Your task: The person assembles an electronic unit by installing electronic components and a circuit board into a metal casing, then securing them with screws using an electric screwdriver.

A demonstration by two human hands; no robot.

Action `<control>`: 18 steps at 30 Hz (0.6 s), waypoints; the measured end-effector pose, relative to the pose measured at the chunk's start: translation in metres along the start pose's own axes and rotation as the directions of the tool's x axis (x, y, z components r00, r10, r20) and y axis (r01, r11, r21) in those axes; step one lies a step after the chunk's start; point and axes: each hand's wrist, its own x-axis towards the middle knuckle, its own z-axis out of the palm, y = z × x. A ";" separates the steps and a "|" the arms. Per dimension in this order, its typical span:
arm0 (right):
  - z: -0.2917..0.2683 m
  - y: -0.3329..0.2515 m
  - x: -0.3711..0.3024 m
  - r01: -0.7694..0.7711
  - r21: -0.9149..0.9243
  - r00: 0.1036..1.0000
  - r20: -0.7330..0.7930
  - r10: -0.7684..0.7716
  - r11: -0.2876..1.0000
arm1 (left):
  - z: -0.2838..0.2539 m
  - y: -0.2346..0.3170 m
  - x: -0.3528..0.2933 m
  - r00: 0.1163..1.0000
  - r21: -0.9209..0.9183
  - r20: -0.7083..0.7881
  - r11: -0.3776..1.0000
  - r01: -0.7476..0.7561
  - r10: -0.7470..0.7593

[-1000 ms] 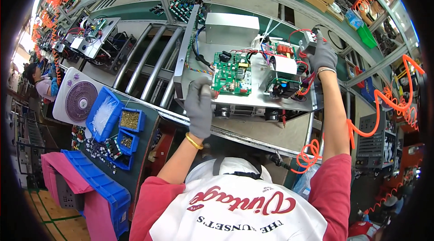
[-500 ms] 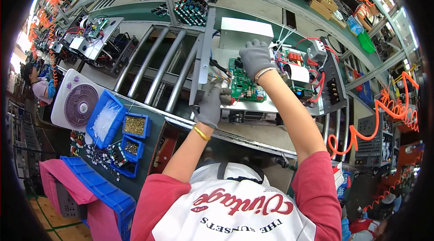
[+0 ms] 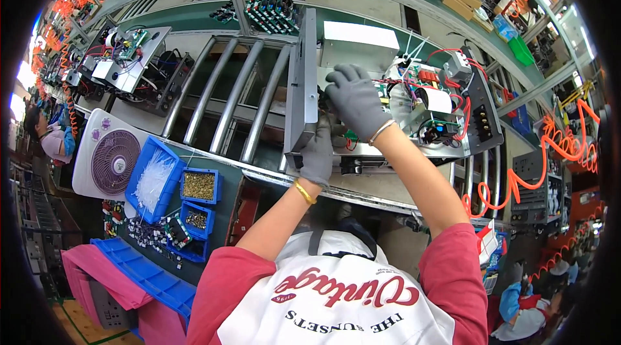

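Note:
An open electronics chassis with a grey upright panel [image 3: 303, 86] at its left side stands before me. My left hand [image 3: 317, 159], in a grey glove, is low against the panel's inner side. Its fingers are bent, and what they hold is hidden. My right hand [image 3: 359, 102], gloved too, reaches over the green circuit board to the panel's inner face with curled fingers; anything in them is out of sight. Beyond it sits a white metal box [image 3: 360, 44]. On the right are a white cylinder [image 3: 436, 100], red wires [image 3: 467, 112] and a black end panel [image 3: 482, 102].
The chassis rests on a roller conveyor [image 3: 228, 99]. Another opened unit [image 3: 132, 60] stands farther left. At the near left are a fan [image 3: 111, 154] and blue bins of white ties [image 3: 154, 177] and small brass-coloured parts [image 3: 199, 186]. An orange coiled hose [image 3: 550, 157] hangs at right.
My right hand has moved left from over the circuit board to the panel. My left hand has shifted slightly right and up, and the wires it was at are now hidden.

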 end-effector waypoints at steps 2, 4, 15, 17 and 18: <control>0.003 -0.003 -0.005 0.077 0.017 0.994 0.078 -0.078 0.997 | 0.005 0.002 0.000 0.990 0.117 -0.071 0.986 -0.115 0.124; -0.004 -0.007 -0.008 0.112 0.057 0.990 0.079 -0.116 0.992 | 0.003 -0.005 0.001 0.987 0.100 -0.115 0.990 -0.100 0.111; -0.008 0.012 -0.039 -0.398 0.693 0.897 0.432 0.096 0.601 | 0.004 0.004 -0.003 0.992 0.038 -0.120 0.998 0.051 -0.046; -0.003 0.013 -0.042 -0.386 0.671 0.906 0.406 0.122 0.633 | 0.004 0.005 -0.004 0.996 0.019 -0.077 0.999 0.039 -0.038; -0.005 0.012 -0.041 -0.377 0.679 0.909 0.403 0.110 0.630 | 0.001 0.003 -0.004 0.996 0.023 -0.089 0.999 0.034 -0.031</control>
